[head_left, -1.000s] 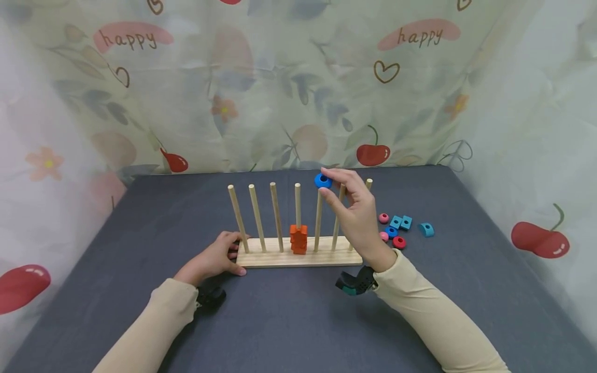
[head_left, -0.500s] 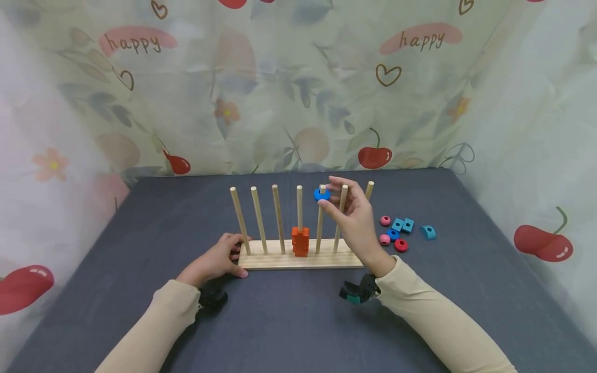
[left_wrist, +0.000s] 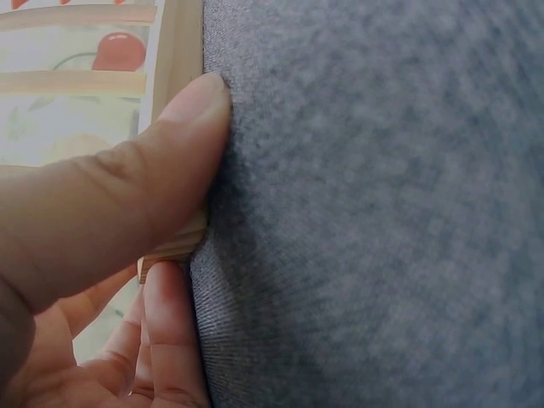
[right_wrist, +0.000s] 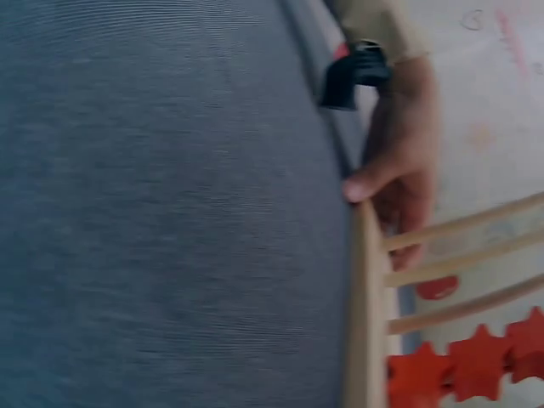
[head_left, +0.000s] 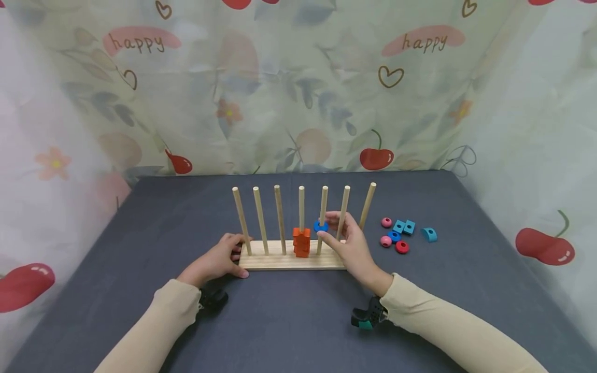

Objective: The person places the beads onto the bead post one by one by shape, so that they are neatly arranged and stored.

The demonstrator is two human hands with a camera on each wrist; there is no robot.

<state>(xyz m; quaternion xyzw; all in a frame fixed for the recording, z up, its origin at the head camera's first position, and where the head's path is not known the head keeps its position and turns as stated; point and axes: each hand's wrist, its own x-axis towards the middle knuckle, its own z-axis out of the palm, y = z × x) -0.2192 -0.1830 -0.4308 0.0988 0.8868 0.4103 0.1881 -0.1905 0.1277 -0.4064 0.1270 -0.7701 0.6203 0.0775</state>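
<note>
A wooden peg rack [head_left: 289, 263] stands on the table, with several upright pegs. My left hand [head_left: 218, 261] grips its left end, the thumb along the front edge and the fingers behind, as the left wrist view also shows. Partway down the peg just right of the orange star-shaped beads [head_left: 301, 242] is a round blue bead [head_left: 321, 226], threaded on it. My right hand [head_left: 352, 248] pinches that bead between thumb and fingers, above the base. The stacked orange beads sit on the middle peg. Neither the blue bead nor my right hand appears in the right wrist view.
On the table right of the rack lie loose beads: pink beads [head_left: 385, 241], a red bead [head_left: 402, 247], another blue bead [head_left: 394, 237], teal square beads [head_left: 403, 227] and a teal arched piece [head_left: 429, 234]. A patterned curtain [head_left: 280, 103] hangs behind the table.
My right hand has brought the blue bead from above the peg onto it and partway down. The left hand still grips the rack's end. The head view has shifted slightly.
</note>
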